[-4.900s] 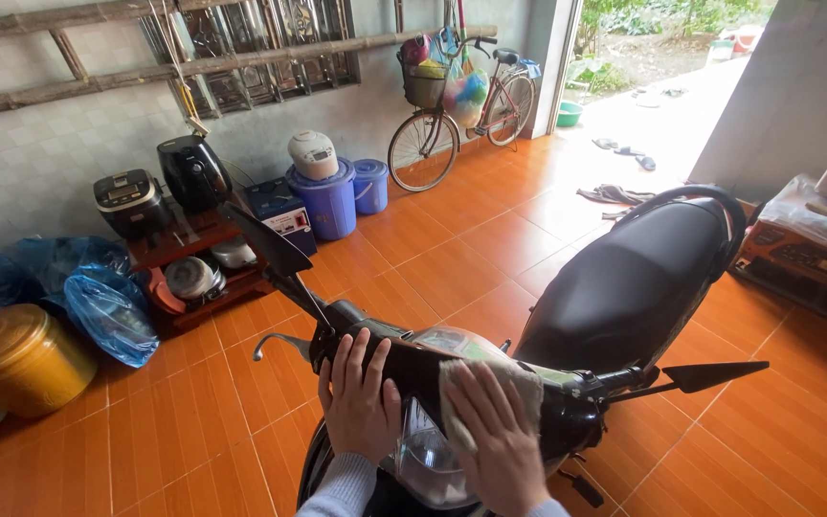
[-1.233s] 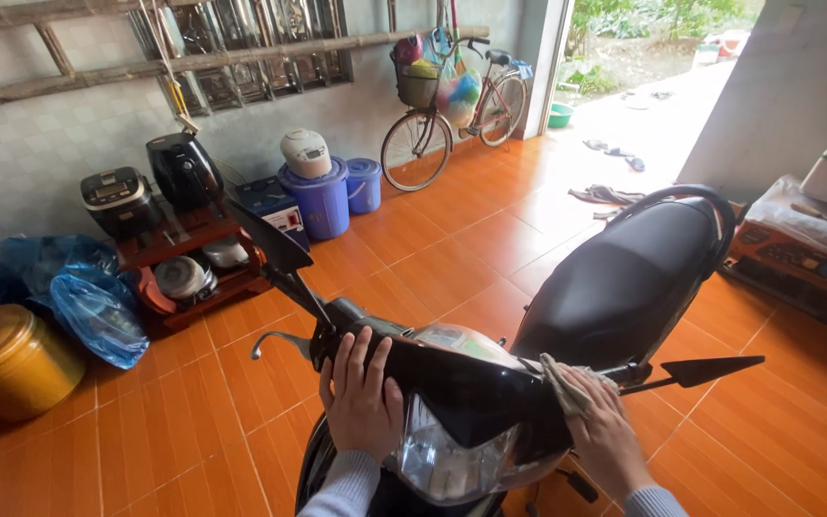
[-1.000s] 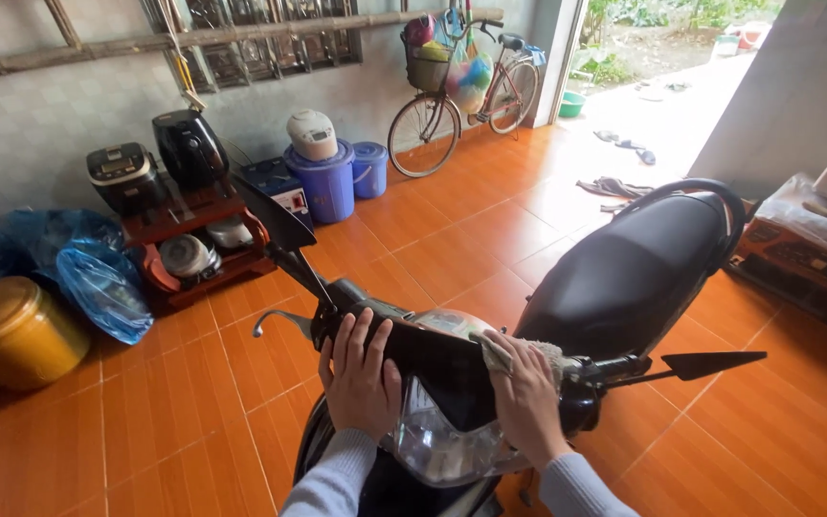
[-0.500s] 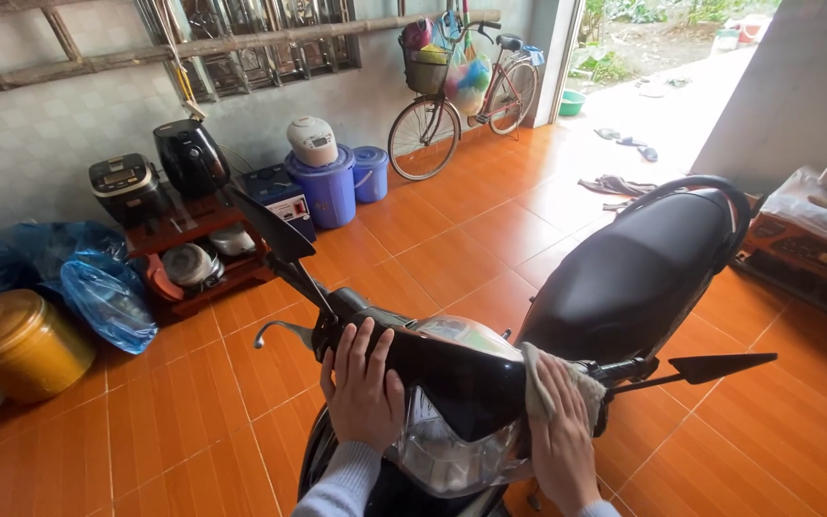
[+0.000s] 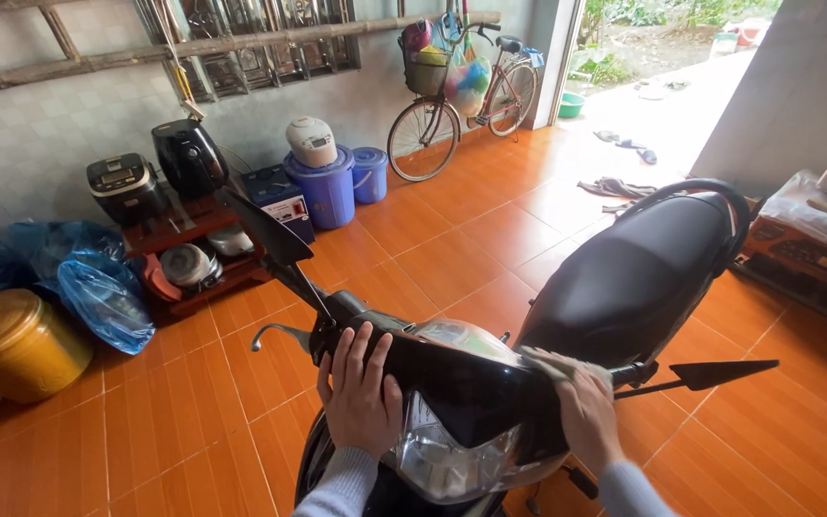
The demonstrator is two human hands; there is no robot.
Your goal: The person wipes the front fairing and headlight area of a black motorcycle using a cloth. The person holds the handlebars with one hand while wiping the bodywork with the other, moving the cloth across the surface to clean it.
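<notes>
Person stands at front of black motorbike (image 5: 624, 278), 2 hands on its head cover (image 5: 471, 383). Left hand (image 5: 361, 393) lies flat, fingers spread, on left side of the cover near the brake lever (image 5: 275, 333), gripping nothing. Right hand (image 5: 586, 412) presses a pale cloth (image 5: 557, 362) against the cover's right end, fingers curled over it, just beside right mirror (image 5: 720, 373). Bike sits on orange tiled floor (image 5: 452, 239); bicycle (image 5: 457, 96) against far wall.

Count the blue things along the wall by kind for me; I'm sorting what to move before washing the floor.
Blue plastic bags: 2
Blue buckets: 2
Blue box: 1
Total: 5

Both hands, left hand and right hand, are on the motorbike.
</notes>
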